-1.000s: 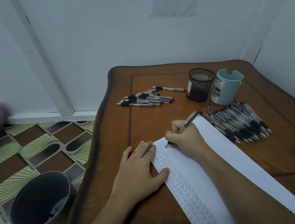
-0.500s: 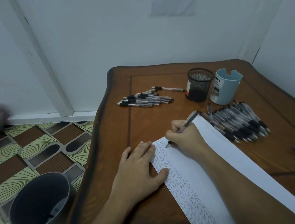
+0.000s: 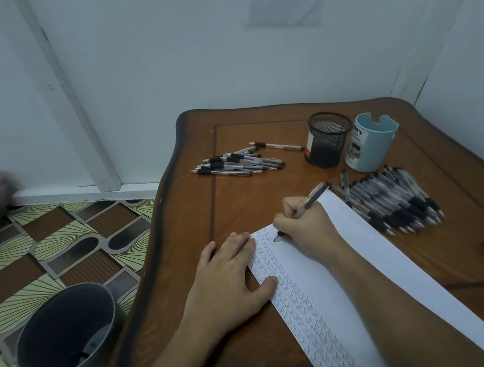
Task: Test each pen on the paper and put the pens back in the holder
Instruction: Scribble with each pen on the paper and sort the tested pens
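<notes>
White walls meet in a corner behind the brown worktop (image 3: 185,274), which carries a long paper (image 3: 379,272) running from the near edge toward the middle, with rows of small marks down its left side. A dark bin (image 3: 66,330) stands on the patterned floor to the left. Both forearms reach in from the near edge. The left hand (image 3: 230,272) lies flat with fingers spread, fingertips and thumb pressing the paper's left edge. The right hand (image 3: 306,223) rests on the sheet's far end, fingers curled, pinching a pen (image 3: 314,198) whose tip touches the paper while the barrel slants up to the right. Just right lies a pile of pens (image 3: 399,201). A smaller pile (image 3: 237,163) lies farther off, left of a mesh holder (image 3: 328,139) and a blue cup (image 3: 371,142).
</notes>
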